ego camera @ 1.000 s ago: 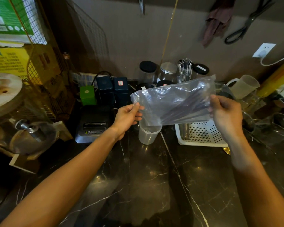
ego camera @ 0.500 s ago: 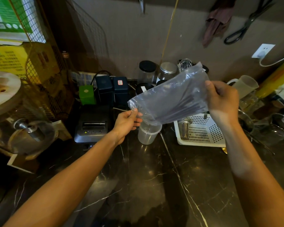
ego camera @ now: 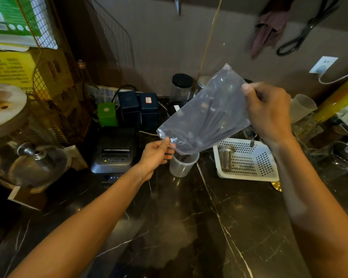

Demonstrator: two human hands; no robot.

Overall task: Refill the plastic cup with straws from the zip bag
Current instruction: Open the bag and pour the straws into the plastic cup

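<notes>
Tilting the clear zip bag (ego camera: 205, 113) of dark straws (ego camera: 213, 125), right hand (ego camera: 269, 115) pinching its raised end, left hand (ego camera: 157, 155) pinching the low mouth just above the translucent plastic cup (ego camera: 182, 165).

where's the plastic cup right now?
Head view, centre: the plastic cup stands upright on the dark marble counter, under the tilted zip bag's low end, between the receipt printer and the white basket.
</notes>
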